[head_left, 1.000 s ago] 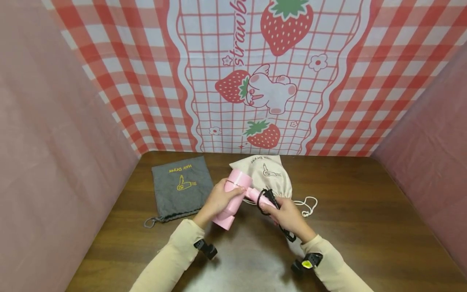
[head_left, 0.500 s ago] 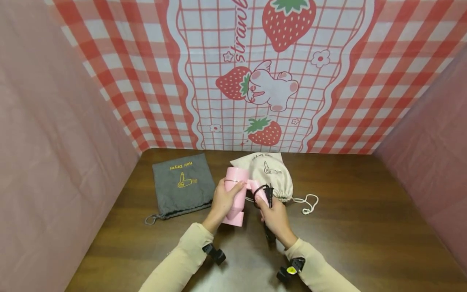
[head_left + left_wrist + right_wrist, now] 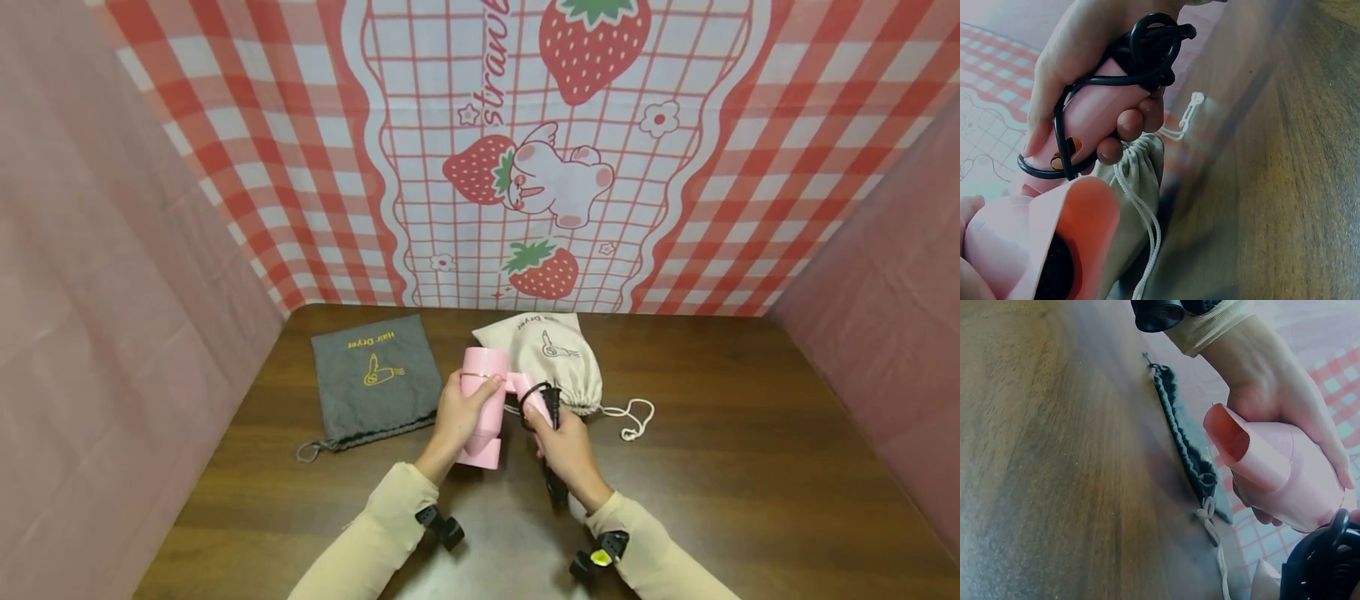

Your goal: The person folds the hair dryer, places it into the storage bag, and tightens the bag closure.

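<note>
A pink hair dryer (image 3: 491, 408) is held above the table by both hands, its nozzle (image 3: 1254, 450) toward the person. My left hand (image 3: 459, 417) grips the barrel, thumb across its top. My right hand (image 3: 566, 446) holds the handle (image 3: 1094, 122), fingers curled round it. A black power cord (image 3: 1104, 80) is wound about the handle, and its bundled part (image 3: 553, 483) hangs below the right hand. Behind the dryer lies a cream drawstring bag (image 3: 562, 358) with a hair dryer print, its near corner partly hidden.
To the left a grey drawstring bag (image 3: 375, 383) lies flat, its cord end (image 3: 309, 452) toward the person. The cream bag's white cord (image 3: 633, 419) trails right. Brown wooden table (image 3: 750, 467) meets a strawberry-print cloth (image 3: 547, 183) at the back, with pink cloth walls (image 3: 97, 275) at the sides.
The dryer has turned so its barrel points more straight at the person. My right hand has moved left, closer to my left hand. During the last half second almost nothing shifts.
</note>
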A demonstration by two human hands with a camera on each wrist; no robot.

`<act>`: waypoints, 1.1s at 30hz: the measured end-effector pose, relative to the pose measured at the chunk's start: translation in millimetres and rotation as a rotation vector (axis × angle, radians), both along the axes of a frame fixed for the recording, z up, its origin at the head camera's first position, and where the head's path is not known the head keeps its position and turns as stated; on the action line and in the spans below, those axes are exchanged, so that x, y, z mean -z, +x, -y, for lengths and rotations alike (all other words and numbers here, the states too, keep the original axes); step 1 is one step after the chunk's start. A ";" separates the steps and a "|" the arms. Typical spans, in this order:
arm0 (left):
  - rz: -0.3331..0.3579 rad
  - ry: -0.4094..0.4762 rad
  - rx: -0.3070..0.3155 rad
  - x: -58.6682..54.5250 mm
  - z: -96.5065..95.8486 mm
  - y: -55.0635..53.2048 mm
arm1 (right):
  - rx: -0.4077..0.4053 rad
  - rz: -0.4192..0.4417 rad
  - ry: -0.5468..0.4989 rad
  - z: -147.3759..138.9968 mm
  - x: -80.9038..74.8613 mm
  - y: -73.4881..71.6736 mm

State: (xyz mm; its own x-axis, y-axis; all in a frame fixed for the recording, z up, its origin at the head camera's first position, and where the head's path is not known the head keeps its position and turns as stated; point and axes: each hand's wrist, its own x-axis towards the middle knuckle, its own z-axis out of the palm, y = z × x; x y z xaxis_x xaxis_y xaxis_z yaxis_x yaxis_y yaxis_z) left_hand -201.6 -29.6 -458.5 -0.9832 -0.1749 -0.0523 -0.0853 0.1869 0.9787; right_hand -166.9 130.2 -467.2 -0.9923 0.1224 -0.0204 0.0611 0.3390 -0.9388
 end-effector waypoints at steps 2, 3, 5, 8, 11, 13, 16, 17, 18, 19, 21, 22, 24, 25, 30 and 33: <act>-0.005 0.005 -0.011 -0.5 -0.2 1.0 | 0.005 -0.007 -0.002 0.7 -1.0 0.7; -0.006 0.010 -0.016 -0.9 -0.4 1.4 | 0.008 -0.011 -0.001 1.1 -1.6 1.1; -0.017 0.020 -0.028 -2.2 -0.7 2.8 | 0.015 -0.023 -0.009 2.3 -2.3 1.8; -0.034 0.059 -0.072 -2.6 -8.3 7.2 | 0.071 -0.066 -0.029 9.9 -1.0 3.7; -0.058 0.116 -0.140 2.9 -20.5 13.4 | 0.162 -0.124 -0.033 20.9 4.0 6.6; -0.063 0.145 -0.184 8.2 -27.3 17.0 | 0.209 -0.147 -0.014 26.8 7.7 8.2; -0.065 0.168 -0.204 12.7 -29.4 18.6 | 0.213 -0.146 -0.016 27.9 10.1 7.9; -0.058 0.169 -0.204 13.1 -29.3 18.7 | 0.205 -0.142 -0.016 27.7 10.4 7.4; -0.059 0.170 -0.201 13.0 -29.0 18.1 | 0.196 -0.138 -0.026 27.2 9.9 6.7; -0.058 0.175 -0.195 12.3 -28.5 17.7 | 0.187 -0.135 -0.034 26.7 9.4 5.9; -0.054 0.182 -0.186 10.5 -28.0 17.2 | 0.174 -0.128 -0.053 25.8 8.1 5.1; -0.054 0.182 -0.184 9.4 -27.8 17.2 | 0.167 -0.127 -0.054 25.4 7.2 5.0; -0.053 0.182 -0.181 7.7 -27.7 17.2 | 0.159 -0.118 -0.059 24.8 5.5 5.2; -0.051 0.181 -0.181 6.9 -27.8 17.2 | 0.158 -0.115 -0.062 24.6 4.7 5.4; -0.038 0.178 -0.184 5.0 -28.6 16.2 | 0.146 -0.110 -0.077 24.1 2.1 5.8; -0.038 0.180 -0.185 4.9 -29.0 15.4 | 0.135 -0.112 -0.079 23.8 1.5 4.9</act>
State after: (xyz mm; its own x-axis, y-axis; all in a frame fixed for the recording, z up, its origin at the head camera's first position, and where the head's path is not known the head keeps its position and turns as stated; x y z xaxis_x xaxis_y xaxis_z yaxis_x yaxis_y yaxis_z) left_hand -186.2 -0.7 -463.3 -0.9372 -0.3431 -0.0622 -0.0642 -0.0055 0.9979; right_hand -162.0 106.4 -468.7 -0.9636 0.2566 0.0749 -0.0060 0.2596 -0.9657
